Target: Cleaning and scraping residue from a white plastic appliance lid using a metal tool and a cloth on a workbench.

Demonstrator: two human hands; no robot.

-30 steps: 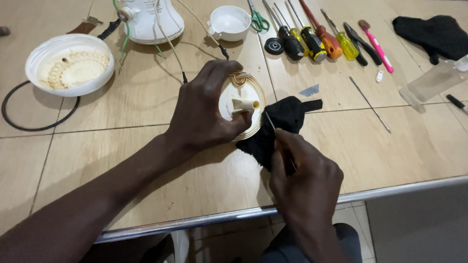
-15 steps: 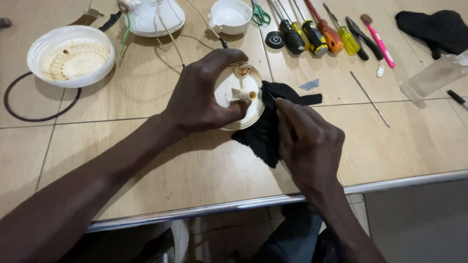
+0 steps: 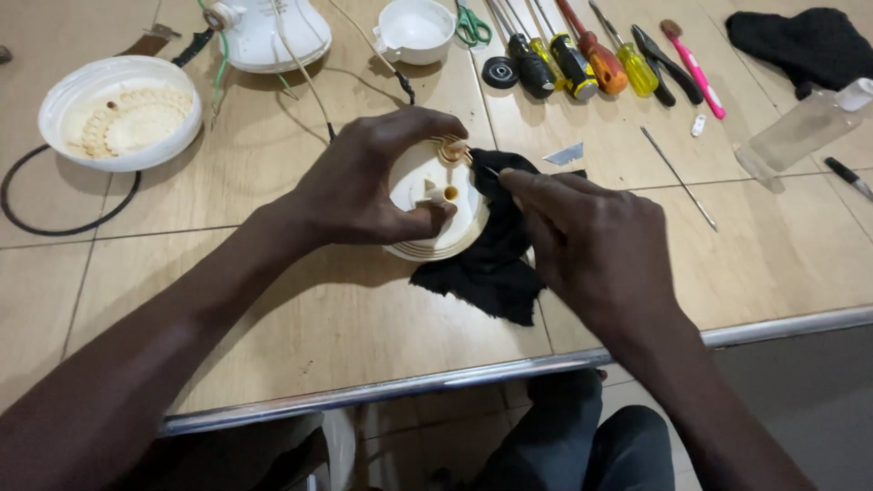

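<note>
While you are working at the table edge, these lines apply:
Left hand: your left hand (image 3: 364, 186) is clamping the round cream plastic part (image 3: 435, 202), fingers arched over its far rim and thumb pressed on its near face.
Right hand: your right hand (image 3: 591, 250) is pinching a thin pointed tool (image 3: 485, 167), fingertips pressed together; the tip is touching the part just beyond your left fingertips.
Step in hand: you are probably picking or cleaning at the ribbed spot on the part's upper rim.
Next move: it is calling for a steady clamp and small, light strokes, so the tip is not slipping toward your left fingers.
Black cloth (image 3: 491, 255): it is lying under the part and beneath your right palm.
Beyond the grip: screwdrivers (image 3: 568, 59) are lying in a row, well apart.
</note>
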